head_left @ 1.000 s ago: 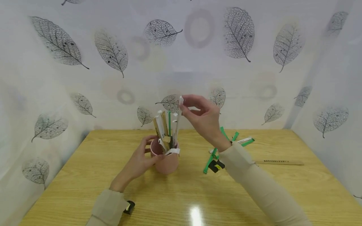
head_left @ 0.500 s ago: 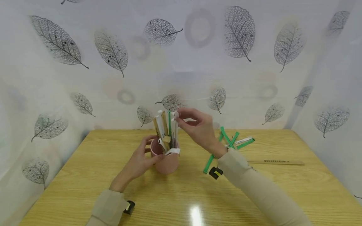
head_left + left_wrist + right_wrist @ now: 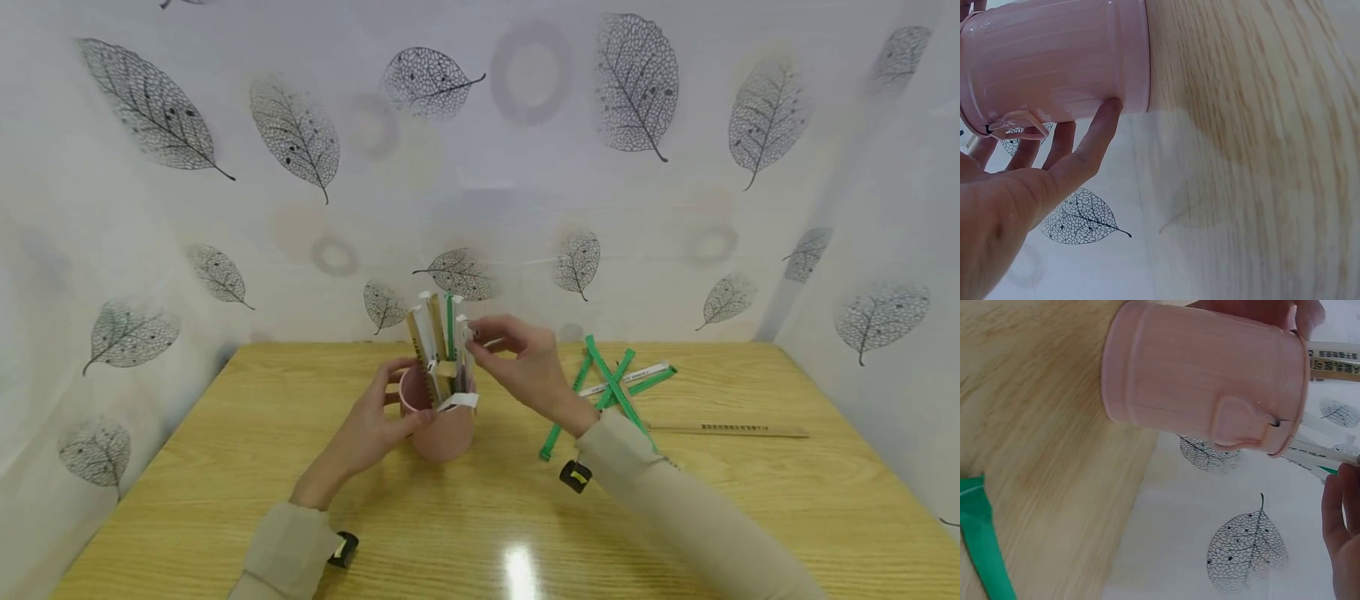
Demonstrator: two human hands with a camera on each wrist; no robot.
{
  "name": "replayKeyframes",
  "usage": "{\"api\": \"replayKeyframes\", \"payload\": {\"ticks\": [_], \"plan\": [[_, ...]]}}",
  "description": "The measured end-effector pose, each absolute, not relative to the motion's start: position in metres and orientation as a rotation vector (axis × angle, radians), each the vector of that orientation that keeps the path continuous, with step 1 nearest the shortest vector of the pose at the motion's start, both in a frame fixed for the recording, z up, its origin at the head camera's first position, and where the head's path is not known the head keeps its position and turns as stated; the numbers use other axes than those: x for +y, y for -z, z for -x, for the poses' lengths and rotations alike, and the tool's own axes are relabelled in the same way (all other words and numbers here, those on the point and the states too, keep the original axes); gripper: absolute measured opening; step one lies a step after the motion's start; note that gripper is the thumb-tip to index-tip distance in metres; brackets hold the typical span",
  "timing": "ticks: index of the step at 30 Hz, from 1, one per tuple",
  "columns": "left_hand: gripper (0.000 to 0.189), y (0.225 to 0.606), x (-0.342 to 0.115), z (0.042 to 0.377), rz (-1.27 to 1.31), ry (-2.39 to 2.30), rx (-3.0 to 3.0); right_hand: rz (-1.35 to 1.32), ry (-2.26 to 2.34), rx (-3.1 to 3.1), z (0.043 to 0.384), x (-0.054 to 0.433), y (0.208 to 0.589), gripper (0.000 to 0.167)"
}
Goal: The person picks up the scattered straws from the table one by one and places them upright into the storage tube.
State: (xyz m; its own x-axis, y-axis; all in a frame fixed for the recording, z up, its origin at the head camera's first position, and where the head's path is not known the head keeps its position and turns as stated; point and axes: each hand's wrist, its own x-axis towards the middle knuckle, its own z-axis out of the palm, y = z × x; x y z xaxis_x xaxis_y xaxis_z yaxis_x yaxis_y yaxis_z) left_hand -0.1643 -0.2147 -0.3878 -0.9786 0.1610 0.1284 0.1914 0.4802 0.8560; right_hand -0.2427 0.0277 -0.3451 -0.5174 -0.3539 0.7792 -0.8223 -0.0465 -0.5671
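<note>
A pink pail (image 3: pixel 444 440) stands upright on the table, holding several paper-wrapped straws in brown, white and green (image 3: pixel 450 317). My left hand (image 3: pixel 367 433) grips it from the left, thumb across the front and fingers round the far side. In the left wrist view those fingers (image 3: pixel 1094 140) lie along the pail's wall beside a small looped ear (image 3: pixel 1025 122). At the pail's right side my right hand (image 3: pixel 528 362) pinches a white wrapped straw (image 3: pixel 1316 452) near its top; the straw's lower end is hidden inside the pail.
Right of the pail, several green wrapped straws (image 3: pixel 611 371) lie crossed on the table (image 3: pixel 420 533) with a white one (image 3: pixel 641 375). A brown wrapped straw (image 3: pixel 750 430) lies farther right. A leaf-patterned cloth (image 3: pixel 480 183) rises behind the table.
My right hand has come down and slightly left, and the white straw it pinches has sunk deeper into the pail. The left hand keeps its grip in the same place.
</note>
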Motion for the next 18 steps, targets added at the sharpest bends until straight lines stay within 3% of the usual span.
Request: {"api": "replayKeyframes", "payload": {"ticks": [11,18], "plan": [[0.073,0.386,-0.215,0.163,0.323,1.538,-2.676,-1.228,-1.577,-1.856,0.248,0.031,0.351,0.03],[0.072,0.386,-0.215,0.163,0.324,1.511,-2.683,-1.118,-1.541,-1.983,0.261,0.058,0.345,0.035]]}}
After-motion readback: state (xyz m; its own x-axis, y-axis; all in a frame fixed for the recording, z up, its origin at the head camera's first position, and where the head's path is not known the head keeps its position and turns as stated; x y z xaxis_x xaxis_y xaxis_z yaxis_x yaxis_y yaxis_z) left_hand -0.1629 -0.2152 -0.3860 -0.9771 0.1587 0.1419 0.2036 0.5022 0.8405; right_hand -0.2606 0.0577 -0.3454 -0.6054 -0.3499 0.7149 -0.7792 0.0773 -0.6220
